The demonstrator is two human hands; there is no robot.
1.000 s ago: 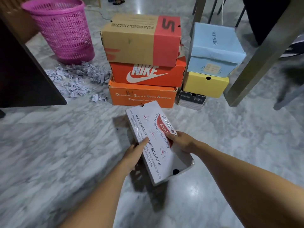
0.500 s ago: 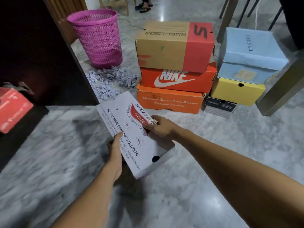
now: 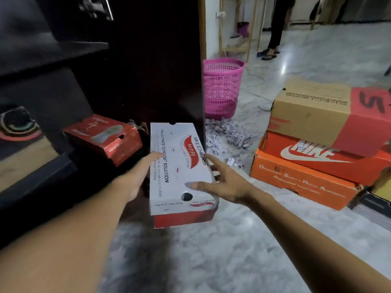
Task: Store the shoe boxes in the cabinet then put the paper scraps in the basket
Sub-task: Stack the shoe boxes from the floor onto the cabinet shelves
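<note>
I hold a white Skechers shoe box [image 3: 179, 166] with a red base between both hands, its far end at the open mouth of the dark cabinet [image 3: 148, 60]. My left hand [image 3: 137, 176] presses its left side. On its right side and lid lies my right hand [image 3: 222, 182]. A red shoe box [image 3: 105, 140] sits inside the cabinet on the bottom shelf, just left of the white box. Paper scraps [image 3: 226, 136] lie in a heap on the floor in front of the pink basket [image 3: 221, 87].
Stacked at the right are a tan-and-red Skechers box [image 3: 313, 115], an orange Nike box [image 3: 317, 157] and an orange safety box [image 3: 296, 185]. A person's legs [image 3: 275, 28] stand at the back near a wooden rack. A cable runs across the marble floor.
The white box has swung left and away from the stack, from over the open floor to the cabinet's mouth. My view turned left, bringing the cabinet interior and the red box into sight.
</note>
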